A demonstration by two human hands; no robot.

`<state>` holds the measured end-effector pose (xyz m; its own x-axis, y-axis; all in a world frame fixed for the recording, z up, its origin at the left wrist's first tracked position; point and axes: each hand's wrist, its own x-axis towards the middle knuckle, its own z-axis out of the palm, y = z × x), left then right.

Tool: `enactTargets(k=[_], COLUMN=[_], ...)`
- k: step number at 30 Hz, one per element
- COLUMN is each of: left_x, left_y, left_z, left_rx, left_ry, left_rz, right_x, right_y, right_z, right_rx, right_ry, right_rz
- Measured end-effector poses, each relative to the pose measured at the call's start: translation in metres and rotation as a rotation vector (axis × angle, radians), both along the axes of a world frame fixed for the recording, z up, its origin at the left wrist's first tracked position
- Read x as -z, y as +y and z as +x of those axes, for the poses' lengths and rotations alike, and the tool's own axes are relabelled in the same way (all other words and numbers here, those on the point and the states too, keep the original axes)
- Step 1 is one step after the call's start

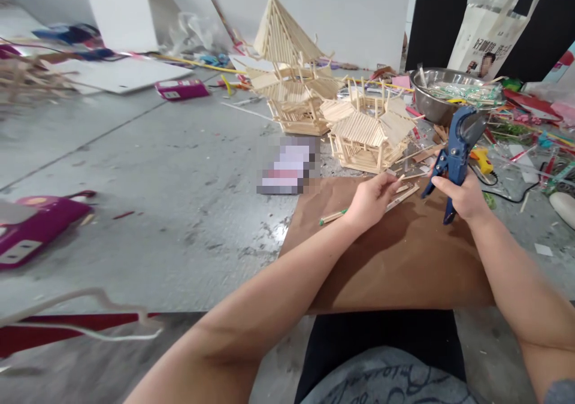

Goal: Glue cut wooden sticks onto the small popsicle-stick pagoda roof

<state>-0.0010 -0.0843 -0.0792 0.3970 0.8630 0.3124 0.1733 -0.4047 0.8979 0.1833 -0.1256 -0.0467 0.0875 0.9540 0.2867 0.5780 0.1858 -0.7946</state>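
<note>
On a scuffed grey tabletop [179,158], over a brown paper sheet [404,269], the left hand [372,200] pinches a short pale wooden stick [401,180]; the right hand [471,197] grips a blue curved-jaw cutter [458,155]. Just beyond, a small hexagonal stick pavilion [359,129] seems part-built, its roof open at the centre; the taller stick pavilion [285,35] behind has a peaked roof. A round steel bowl [435,111] holds plastic-wrapped pieces [467,92]; the white printed tote's [485,29] contents are hidden.

head | worn on head | faces forward and down | worktop [215,176] close below
</note>
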Motion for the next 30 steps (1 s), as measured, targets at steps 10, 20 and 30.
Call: enactTargets(k=[10, 20, 30], left_x=[-0.006, -0.01, -0.012], left_y=[0.005, 0.003, 0.002], left_z=[-0.012, -0.014, -0.014], left_rx=[-0.076, -0.053, -0.044], left_ry=[0.046, 0.124, 0.164], left_rz=[0.216, 0.235, 0.236], right_x=[0.012, 0.015, 0.013], right_y=[0.004, 0.002, 0.003], right_z=[-0.003, -0.006, -0.009], right_rx=[-0.047, -0.075, -0.081], right_ry=[-0.695, -0.744, -0.782], right_rz=[0.054, 0.009, -0.049])
